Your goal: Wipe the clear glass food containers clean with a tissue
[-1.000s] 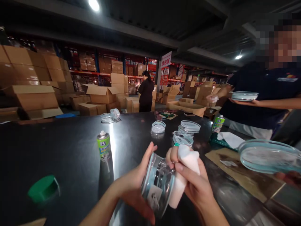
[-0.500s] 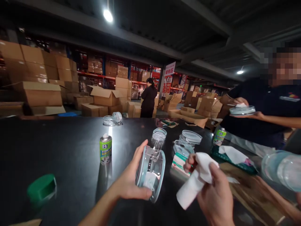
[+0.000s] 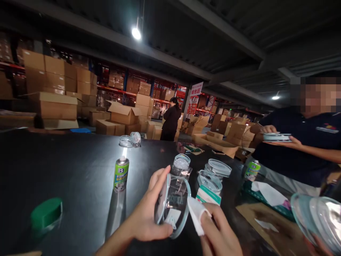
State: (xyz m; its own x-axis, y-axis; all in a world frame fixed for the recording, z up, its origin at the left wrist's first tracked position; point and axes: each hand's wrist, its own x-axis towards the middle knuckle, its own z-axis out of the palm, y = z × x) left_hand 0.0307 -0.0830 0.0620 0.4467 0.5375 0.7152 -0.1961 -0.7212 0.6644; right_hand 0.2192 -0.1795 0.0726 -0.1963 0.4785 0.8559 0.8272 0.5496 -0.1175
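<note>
My left hand (image 3: pixel 151 213) grips a clear oval lid (image 3: pixel 177 199) with a pale blue rim, thumb over its lower edge and fingers behind it. A small white label shows low on the lid. Pinched in my right hand (image 3: pixel 218 227) is a folded white tissue (image 3: pixel 196 213), its tip at the lid's right rim. Just beyond my hands on the dark table (image 3: pixel 85 167) stand more clear lids (image 3: pixel 210 180) and a white-and-green box (image 3: pixel 207 195). Another clear lid piece (image 3: pixel 182 163) lies straight ahead.
A green spray can (image 3: pixel 121 176) stands left of my hands, with a green cap (image 3: pixel 46 213) nearer. On the right, a co-worker (image 3: pixel 301 142) holds a lid; a second spray can (image 3: pixel 252 170), tissue pack (image 3: pixel 289 209), cardboard sheet (image 3: pixel 247 213) and stacked clear lids (image 3: pixel 317 220) are there.
My right hand has moved left, bringing the tissue to the lid's rim. The lid has turned to face me more. At lower right, stacked lids have shifted, with another hand beneath.
</note>
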